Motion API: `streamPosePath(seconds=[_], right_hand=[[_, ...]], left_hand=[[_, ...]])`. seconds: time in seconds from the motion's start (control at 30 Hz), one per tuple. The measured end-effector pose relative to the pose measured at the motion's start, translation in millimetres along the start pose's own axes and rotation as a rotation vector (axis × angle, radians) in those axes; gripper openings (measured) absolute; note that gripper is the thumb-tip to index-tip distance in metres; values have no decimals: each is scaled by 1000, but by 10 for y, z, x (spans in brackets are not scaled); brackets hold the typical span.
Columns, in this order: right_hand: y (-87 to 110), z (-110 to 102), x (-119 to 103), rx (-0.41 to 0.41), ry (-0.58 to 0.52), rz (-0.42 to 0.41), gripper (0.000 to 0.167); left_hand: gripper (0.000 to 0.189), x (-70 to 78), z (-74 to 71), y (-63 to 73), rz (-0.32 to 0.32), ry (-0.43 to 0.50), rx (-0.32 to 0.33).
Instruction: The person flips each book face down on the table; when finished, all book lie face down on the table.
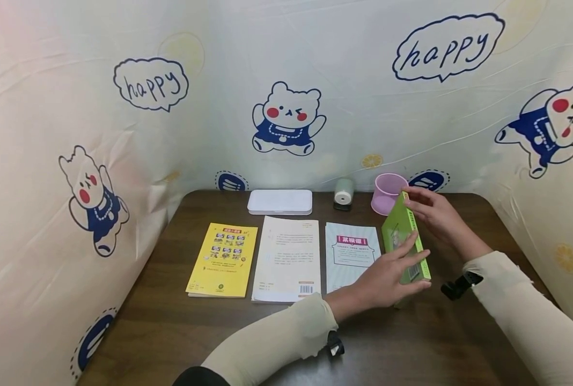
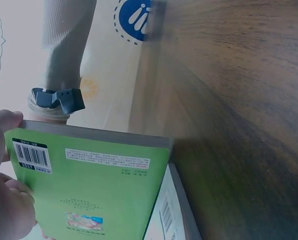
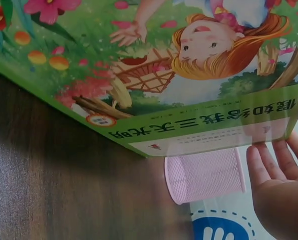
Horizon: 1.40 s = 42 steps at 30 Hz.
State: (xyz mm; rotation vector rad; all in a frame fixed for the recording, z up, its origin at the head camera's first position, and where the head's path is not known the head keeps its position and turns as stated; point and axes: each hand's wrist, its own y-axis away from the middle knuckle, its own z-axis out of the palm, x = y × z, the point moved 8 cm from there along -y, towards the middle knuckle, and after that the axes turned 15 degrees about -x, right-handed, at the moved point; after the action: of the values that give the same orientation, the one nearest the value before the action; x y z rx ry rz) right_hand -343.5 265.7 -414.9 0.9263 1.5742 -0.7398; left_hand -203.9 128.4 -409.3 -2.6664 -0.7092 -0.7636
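A green book (image 1: 398,228) stands on edge, tilted, on the right side of the brown table. My left hand (image 1: 382,276) holds its near end, with fingers spread across the upper edge. The right hand (image 1: 433,214) grips the far upper corner. The left wrist view shows the back cover (image 2: 94,185), with a barcode and a small picture. Facing the right wrist camera is the front cover (image 3: 153,65), illustrated with a girl and flowers. To the book's left lies a light blue book (image 1: 351,249).
A white book (image 1: 286,257) and a yellow book (image 1: 222,260) lie further left. Along the back stand a white flat case (image 1: 280,201), a green-and-black pencil sharpener (image 1: 343,193) and a pink mesh cup (image 1: 385,202). A patterned curtain (image 1: 209,134) hangs behind the table.
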Motion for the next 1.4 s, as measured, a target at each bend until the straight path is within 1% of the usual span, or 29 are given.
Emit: streamPosePath(seconds=[0.13,0.27,0.37,0.43,0.5,0.6,0.7,0.8,0.9,1.0,1.1,1.23,1.4], right_hand=[[33,-32,31,12,9,16,62],[51,-66,52,10,-42,-3,53],[67,-93,70,16,-74,-14,46],[80,-110,79,20,-60,-11,46],[87,-123,85,20,-54,-11,48],[97,-147,93,25,0,4,50],[106,-178,112,33,67,36,55],[113,-213,142,43,153,83,60],[125,-245,179,50,236,130,63],[139,-272,201,63,305,159,62],[154,-285,211,66,331,165,61],[164,-303,236,58,362,174,60],[178,-326,338,23,434,191,59]], left_hand=[[61,19,22,-20,0,-13,1],[66,9,56,-53,-10,-11,27],[77,-37,104,-88,-53,24,37],[83,-86,147,-110,-95,64,31],[85,-139,198,-131,-135,111,15],[83,-208,284,-164,-156,187,-19],[80,-262,370,-197,-152,249,-52],[79,-307,433,-231,-139,288,-67],[78,-341,479,-264,-126,306,-75],[78,-368,507,-291,-112,329,-83],[77,-388,532,-320,-101,346,-94],[77,-404,567,-356,-91,342,-117],[85,-422,624,-381,-92,316,-145]])
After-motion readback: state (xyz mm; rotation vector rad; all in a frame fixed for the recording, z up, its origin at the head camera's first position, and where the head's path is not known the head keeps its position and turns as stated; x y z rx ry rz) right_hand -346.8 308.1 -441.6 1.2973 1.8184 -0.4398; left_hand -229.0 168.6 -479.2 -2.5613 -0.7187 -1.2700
